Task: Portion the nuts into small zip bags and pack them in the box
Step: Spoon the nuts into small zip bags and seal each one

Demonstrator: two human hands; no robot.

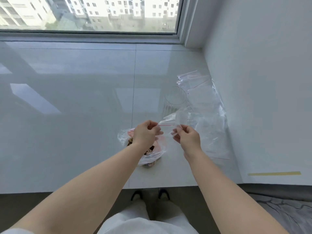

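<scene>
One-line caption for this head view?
Both hands, left hand and right hand, pinch an empty small zip bag above the open bag of nuts.

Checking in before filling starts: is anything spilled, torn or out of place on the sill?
No spill or tear shows. One oddity: no packing box is in view. Both hands, left hand and right hand, pinch an empty small zip bag above the nut bag.

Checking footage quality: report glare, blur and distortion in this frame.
Head view: window reflections glare across the glossy sill; wide-angle bending curves the window frame; the clear zip bag between the left hand and right hand looks washed out; arms sharp.
</scene>
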